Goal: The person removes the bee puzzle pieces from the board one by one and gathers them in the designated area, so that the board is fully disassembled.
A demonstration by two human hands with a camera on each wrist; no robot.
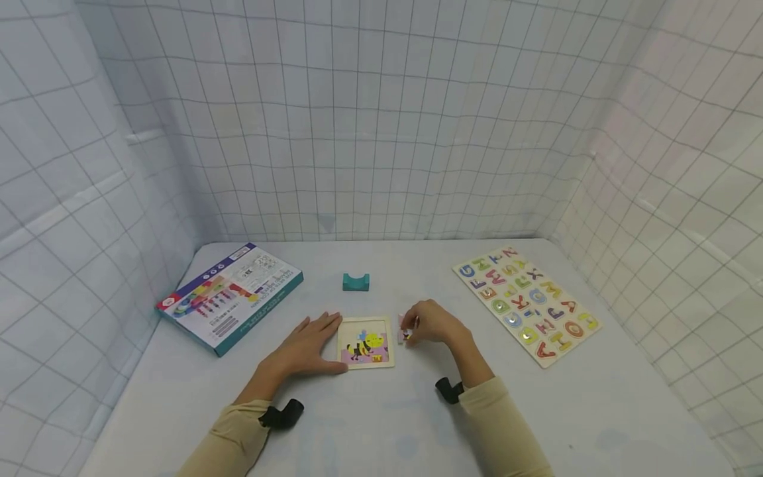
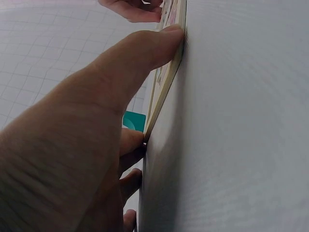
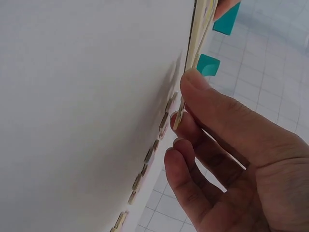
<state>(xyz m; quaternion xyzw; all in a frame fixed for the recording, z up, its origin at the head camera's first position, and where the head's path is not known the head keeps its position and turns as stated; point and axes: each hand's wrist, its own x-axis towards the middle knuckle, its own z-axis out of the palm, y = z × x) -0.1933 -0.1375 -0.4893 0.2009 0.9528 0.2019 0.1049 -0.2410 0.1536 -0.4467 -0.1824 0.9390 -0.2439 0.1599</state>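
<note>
Puzzle piece (image 3: 178, 120) sits right at the fingertips of the right hand (image 1: 434, 322), whose grip is narrow: thumb on one side, index finger on the other. In the right wrist view the piece shows nearly edge-on and tilted, its lower end poking out past the thumb. The other fingers of that hand curl loosely beneath it.

This grip is just right of the wooden tray (image 1: 350, 327), which lies flat on the counter (image 1: 381, 424). Yellow-and-black bee pieces (image 1: 369, 344) and pink ones fill its lower part, while pale wood shows along the top and left.

The left hand (image 1: 306, 348) has its fingers spread wide and fairly straight, pinching nothing. Its thumb touches the tray's near left corner and its index fingertip meets the far left one, so the tray lies between the two hands.

Small wooden pieces (image 3: 148, 154) run in a broken row beyond the right fingertips, seen edge-on; I cannot tell what they picture. A teal block (image 1: 356, 283) stands beyond the tray. Farther off, a printed box (image 1: 238, 298) lies at the left and a letter board (image 1: 587, 331) at the right, both well apart from the hands.
</note>
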